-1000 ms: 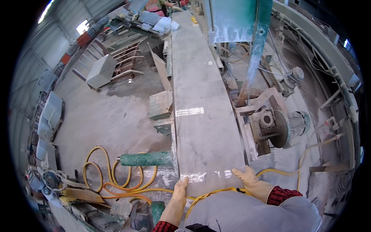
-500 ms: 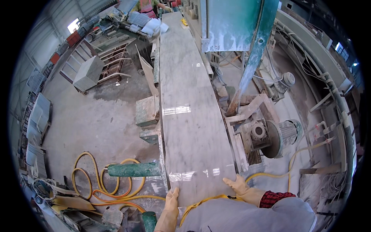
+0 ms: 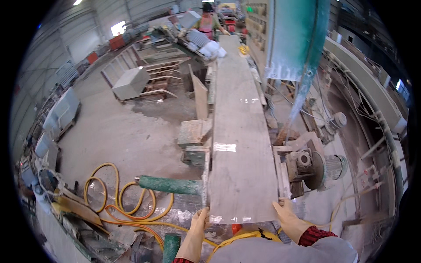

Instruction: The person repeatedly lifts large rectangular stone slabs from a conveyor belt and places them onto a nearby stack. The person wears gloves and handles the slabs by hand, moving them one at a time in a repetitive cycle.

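Observation:
A long, polished grey stone slab [image 3: 241,175] stretches away from me on a narrow machine bed, its near end just ahead of my body. My left hand [image 3: 198,225], in a cream rubber glove, grips the slab's near left corner. On the opposite side my right hand [image 3: 290,219], gloved alike with a red checked cuff, holds the edge near the right corner. The fingertips of both hands are partly hidden at the slab's edges. At the far end stands another person [image 3: 207,24], one arm stretched toward the slab.
A green roller [image 3: 171,184] juts out left of the bed, with coiled yellow hoses [image 3: 117,206] on the floor beyond. To the right are a motor [image 3: 331,166] and a tall green machine panel [image 3: 289,44]. A stone block [image 3: 130,83] rests on a rack at left.
My view has tilted up and swung left, bringing more of the far person into sight. A gap now shows between my body and the slab's near end. Both hands remain at its sides.

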